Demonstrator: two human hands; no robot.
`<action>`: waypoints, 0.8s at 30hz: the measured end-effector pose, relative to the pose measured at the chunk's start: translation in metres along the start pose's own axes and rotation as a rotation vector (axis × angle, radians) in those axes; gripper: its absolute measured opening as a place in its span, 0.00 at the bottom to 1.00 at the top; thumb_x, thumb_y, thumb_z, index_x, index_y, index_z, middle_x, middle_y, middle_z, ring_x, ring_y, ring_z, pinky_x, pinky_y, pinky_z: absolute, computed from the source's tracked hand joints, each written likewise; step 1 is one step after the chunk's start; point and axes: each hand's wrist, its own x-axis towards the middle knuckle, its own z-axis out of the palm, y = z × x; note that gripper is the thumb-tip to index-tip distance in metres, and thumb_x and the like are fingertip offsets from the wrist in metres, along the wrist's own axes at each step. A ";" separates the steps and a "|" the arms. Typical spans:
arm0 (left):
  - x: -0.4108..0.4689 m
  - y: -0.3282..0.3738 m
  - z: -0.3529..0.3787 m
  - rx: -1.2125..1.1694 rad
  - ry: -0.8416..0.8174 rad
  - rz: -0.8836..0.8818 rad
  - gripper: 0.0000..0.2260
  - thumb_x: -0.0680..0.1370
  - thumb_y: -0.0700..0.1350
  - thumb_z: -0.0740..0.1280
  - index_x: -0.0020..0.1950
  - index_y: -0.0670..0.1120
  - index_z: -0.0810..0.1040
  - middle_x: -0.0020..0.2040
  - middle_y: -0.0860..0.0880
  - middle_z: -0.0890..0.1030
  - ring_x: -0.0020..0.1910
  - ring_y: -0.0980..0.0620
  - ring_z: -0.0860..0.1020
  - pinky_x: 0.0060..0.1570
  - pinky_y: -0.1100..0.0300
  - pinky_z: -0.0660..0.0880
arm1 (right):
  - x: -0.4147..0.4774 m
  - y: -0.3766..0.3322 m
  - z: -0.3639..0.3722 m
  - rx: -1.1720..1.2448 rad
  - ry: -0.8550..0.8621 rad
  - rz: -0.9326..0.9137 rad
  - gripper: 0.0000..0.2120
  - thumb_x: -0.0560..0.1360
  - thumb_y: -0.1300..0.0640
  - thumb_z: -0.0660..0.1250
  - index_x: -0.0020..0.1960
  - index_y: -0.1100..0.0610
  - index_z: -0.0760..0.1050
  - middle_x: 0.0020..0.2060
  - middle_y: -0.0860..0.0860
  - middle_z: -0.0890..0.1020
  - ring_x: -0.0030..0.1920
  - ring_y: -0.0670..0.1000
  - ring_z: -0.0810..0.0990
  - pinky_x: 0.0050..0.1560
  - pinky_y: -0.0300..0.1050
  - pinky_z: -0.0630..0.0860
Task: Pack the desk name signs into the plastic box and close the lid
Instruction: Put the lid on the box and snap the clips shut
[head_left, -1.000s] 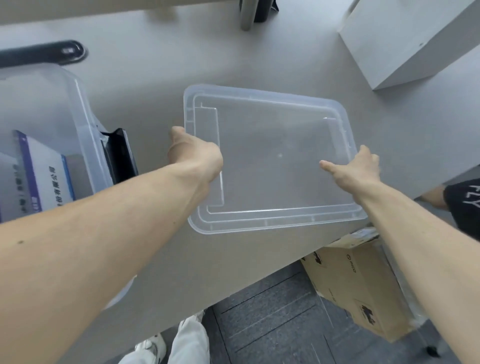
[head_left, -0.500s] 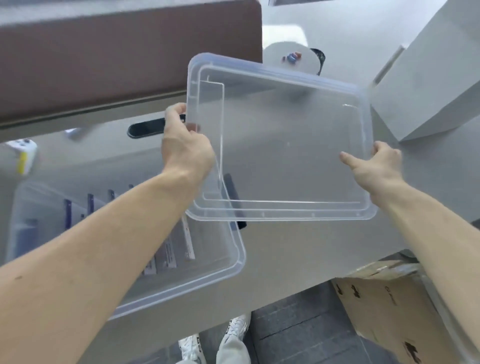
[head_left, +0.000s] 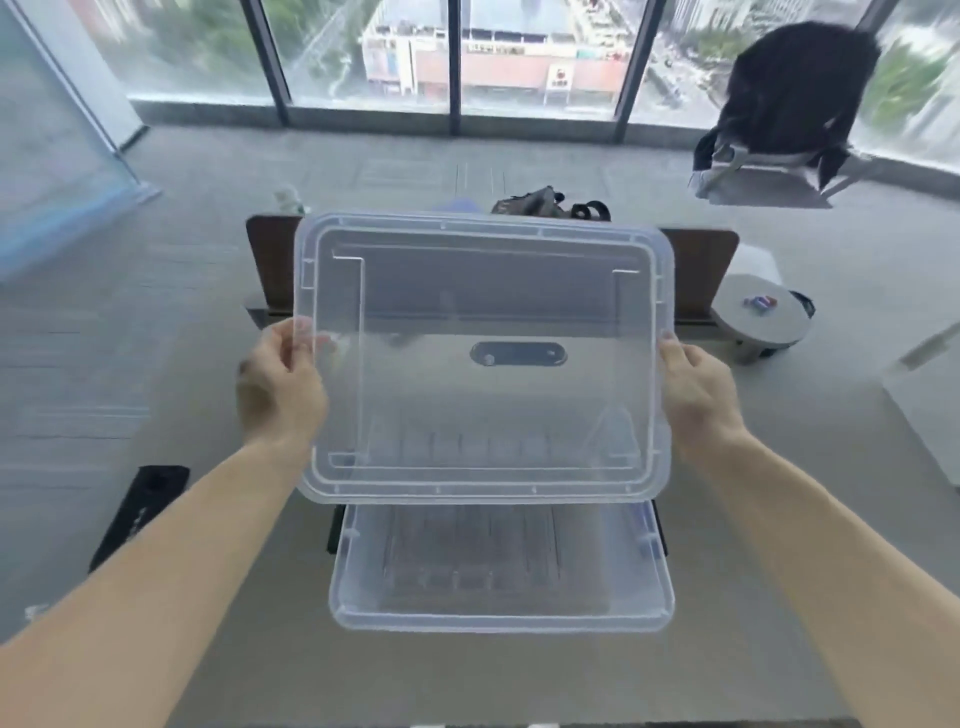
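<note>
Above the worktop (head_left: 218, 571) we've got the clear lid (head_left: 483, 358) held up in the air, left hand (head_left: 280, 395) fingers gripping its left edge and right hand (head_left: 696, 395) fingers gripping the right edge. Plastic box (head_left: 498, 613) sits right below it, open, with the name signs (head_left: 472, 551) blurry but visible inside.

1 head-worn wide-angle view, close above the desk (head_left: 156, 364), facing forward and down toward the windows (head_left: 545, 52).
</note>
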 end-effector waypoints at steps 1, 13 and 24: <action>0.002 0.002 -0.010 0.015 0.008 0.024 0.11 0.84 0.58 0.59 0.55 0.56 0.79 0.54 0.48 0.86 0.54 0.45 0.83 0.58 0.46 0.80 | -0.006 -0.008 0.002 0.052 0.011 0.002 0.22 0.81 0.43 0.58 0.44 0.59 0.80 0.39 0.55 0.80 0.41 0.54 0.76 0.45 0.48 0.72; 0.021 0.004 -0.047 -0.274 -0.138 0.117 0.10 0.79 0.44 0.73 0.44 0.60 0.86 0.42 0.56 0.88 0.46 0.53 0.86 0.56 0.52 0.81 | -0.040 -0.037 -0.026 0.630 0.100 0.224 0.24 0.85 0.46 0.50 0.47 0.59 0.79 0.45 0.54 0.83 0.50 0.52 0.83 0.60 0.48 0.78; 0.002 -0.027 -0.054 -0.469 -0.483 -0.122 0.15 0.82 0.31 0.63 0.64 0.40 0.82 0.60 0.44 0.86 0.54 0.47 0.85 0.50 0.59 0.85 | -0.048 0.014 -0.091 0.581 -0.241 0.358 0.21 0.69 0.63 0.75 0.62 0.61 0.81 0.55 0.60 0.85 0.43 0.55 0.85 0.34 0.40 0.83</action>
